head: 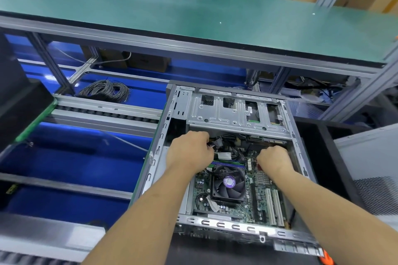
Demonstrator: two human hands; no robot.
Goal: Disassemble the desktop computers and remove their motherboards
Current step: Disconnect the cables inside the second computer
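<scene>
Fingertips of both hands are hidden, curled down into the chassis, so the exact grasp points cannot be confirmed. The near right corner of the computer case (224, 225) runs out of frame, and the picture is soft at the edges.

The case lies open on its side, bare metal frame, with a silver drive cage (234, 112) spanning its far end, beyond both hands. The motherboard (256, 198) sits seated on the case floor: green board, black CPU fan (228, 185) with a purple hub label, two white expansion slots (274, 206) toward the right edge.

The left hand (190, 153) is curled over a bundle of black cables (226, 142) with a pale connector at the far left of the board; it appears to grip the bundle, though the fingers are concealed. The right hand (274, 160) is clenched at the far right of the board, just beneath the drive cage; what it holds, if anything, cannot be told.

The fan lies between the two forearms, nearer the viewer than both hands. The slots lie beneath the right forearm. A coil of grey wire (105, 90) lies well to the left of the left hand, outside the case.
</scene>
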